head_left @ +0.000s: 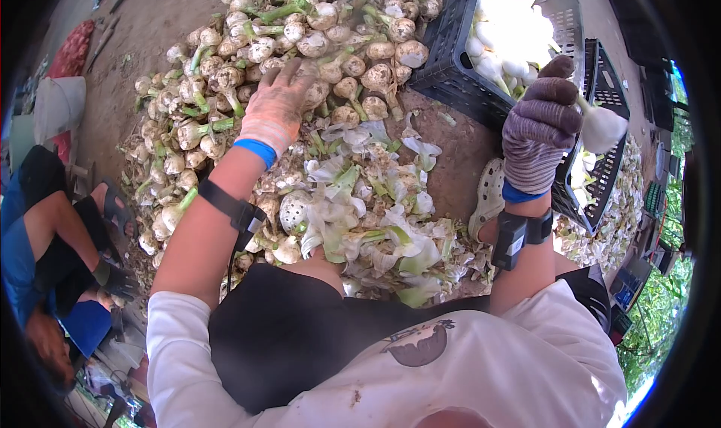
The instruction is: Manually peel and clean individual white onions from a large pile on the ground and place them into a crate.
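My left hand [277, 109], in a soiled light work glove, rests with spread fingers on a heap of dirt-covered garlic bulbs [374, 50]; a bulb lies right beside its fingertips, and whether it is gripped is not clear. My right hand [543, 109], in a striped grey-purple glove, is closed around the green stem of a clean white garlic bulb [604, 129], which sticks out to the right of the fist. That hand is above the near edge of a black plastic crate [450, 61] holding peeled white bulbs [507, 44]. Stripped garlic skins [394, 225] lie in front of me.
A second black crate [611, 169] with white bulbs stands at the right, beside more scattered skins [625, 225]. My shoe [489, 197] is near the first crate. At the left, another person [50, 231] sits by the heap, near a white bucket [59, 109] and a red mesh sack [73, 47].
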